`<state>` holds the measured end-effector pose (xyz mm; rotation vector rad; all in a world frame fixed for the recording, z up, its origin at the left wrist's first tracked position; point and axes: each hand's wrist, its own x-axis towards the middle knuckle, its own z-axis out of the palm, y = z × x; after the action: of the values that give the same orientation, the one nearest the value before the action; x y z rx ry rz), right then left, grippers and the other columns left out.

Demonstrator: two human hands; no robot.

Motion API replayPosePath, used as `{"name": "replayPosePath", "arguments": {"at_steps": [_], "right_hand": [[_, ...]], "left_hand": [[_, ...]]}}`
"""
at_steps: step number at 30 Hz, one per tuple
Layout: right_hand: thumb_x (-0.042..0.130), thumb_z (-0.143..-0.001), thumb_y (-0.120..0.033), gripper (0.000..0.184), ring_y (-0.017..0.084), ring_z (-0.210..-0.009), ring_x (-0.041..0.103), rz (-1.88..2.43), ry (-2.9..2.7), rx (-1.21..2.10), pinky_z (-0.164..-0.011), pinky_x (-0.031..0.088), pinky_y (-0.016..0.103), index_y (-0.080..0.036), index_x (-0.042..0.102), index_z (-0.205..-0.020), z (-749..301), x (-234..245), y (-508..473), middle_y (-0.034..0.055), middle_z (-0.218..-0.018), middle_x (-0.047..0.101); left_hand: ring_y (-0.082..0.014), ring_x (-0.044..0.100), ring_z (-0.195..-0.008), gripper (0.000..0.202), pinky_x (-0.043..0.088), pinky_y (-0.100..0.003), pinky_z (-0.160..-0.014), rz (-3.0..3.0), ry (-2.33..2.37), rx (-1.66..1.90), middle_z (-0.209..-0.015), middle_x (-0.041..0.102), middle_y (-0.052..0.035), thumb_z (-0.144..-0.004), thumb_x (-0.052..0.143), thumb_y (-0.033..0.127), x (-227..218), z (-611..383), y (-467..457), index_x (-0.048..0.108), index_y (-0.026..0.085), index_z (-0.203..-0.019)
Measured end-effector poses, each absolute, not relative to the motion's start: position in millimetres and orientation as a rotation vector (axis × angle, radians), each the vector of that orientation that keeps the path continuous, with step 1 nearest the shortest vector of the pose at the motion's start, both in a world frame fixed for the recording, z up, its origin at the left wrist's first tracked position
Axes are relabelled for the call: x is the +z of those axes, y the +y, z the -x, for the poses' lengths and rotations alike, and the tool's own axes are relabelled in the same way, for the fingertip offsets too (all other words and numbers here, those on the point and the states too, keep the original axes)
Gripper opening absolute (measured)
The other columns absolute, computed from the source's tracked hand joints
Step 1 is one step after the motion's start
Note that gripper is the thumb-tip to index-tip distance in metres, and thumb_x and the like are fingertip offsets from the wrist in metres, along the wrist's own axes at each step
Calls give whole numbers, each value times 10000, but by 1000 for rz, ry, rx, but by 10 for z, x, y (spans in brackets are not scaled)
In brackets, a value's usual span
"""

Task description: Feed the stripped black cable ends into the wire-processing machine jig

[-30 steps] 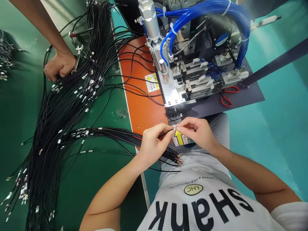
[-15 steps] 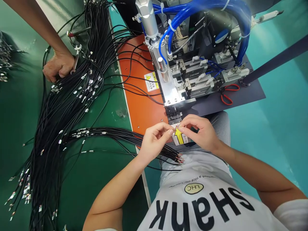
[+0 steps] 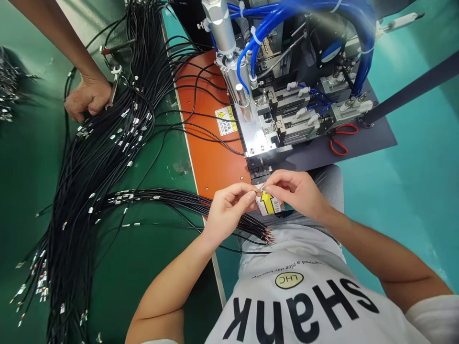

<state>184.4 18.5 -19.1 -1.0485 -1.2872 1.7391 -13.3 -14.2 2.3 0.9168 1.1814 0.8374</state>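
Item 1: thin wires (image 3: 261, 188), pale and reddish, one small group. Location: between the two hands, above the yellow-arrow label (image 3: 267, 203), just off the orange plate's near right corner. Step in hand, by judgement: spreading or straightening these wires. Next move calls for a steady left pinch and a light, exact right one.

Item 2: left hand (image 3: 226, 206). Thumb and forefinger together, pinched on the root of the wires; the cable behind them is mostly hidden.

Item 3: right hand (image 3: 299, 193). Thumb and forefinger close together at the free tips, apparently clamped on them; exact contact too small to tell.

Item 4: cable bundle (image 3: 172, 197), black. Crosses the right edge of the green table (image 3: 143, 282) and the near left corner of the orange plate (image 3: 204, 165); stripped ends by the lap, below the left hand.

Item 5: machine (image 3: 247, 129), along the plate's right edge; red-handled scissors (image 3: 340, 145) beside it.

Item 6: large cable heap (image 3: 75, 205) on the table; a co-worker's hand (image 3: 89, 98) resting at it, wrench (image 3: 114, 88) alongside.
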Motion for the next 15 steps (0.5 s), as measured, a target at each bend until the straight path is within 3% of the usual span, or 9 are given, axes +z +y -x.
{"name": "replayPosePath", "arguments": {"at_steps": [8,11,15], "right_hand": [[611,-927,-232,94,115,-683,531,1098,-1350,1425,-604,419,260,-200,618,-838,-1632,-256,-29,0,-818,587],[606,-923,-199,90,124,-722,545,1141,-1370,1324,-641,425,267,-203,617,-834,-1605,-277,-98,1,-822,605],[645,-904,-215,38,111,-676,543,1190,-1382,1337,-610,425,262,-206,661,-871,-1711,-270,-83,1,-845,632]], "left_hand": [[-65,522,-596,174,484,-168,-559,-935,1190,873,-700,590,2,-901,658,328,-13,105,-154,681,157,-926],[-77,564,-599,131,506,-183,-551,-1163,1327,951,-766,635,-12,-892,662,289,-13,63,-167,663,158,-909],[-111,639,-734,44,550,-212,-662,-1638,1483,1040,-852,678,-24,-871,665,178,-23,57,-174,673,168,-912]]}}
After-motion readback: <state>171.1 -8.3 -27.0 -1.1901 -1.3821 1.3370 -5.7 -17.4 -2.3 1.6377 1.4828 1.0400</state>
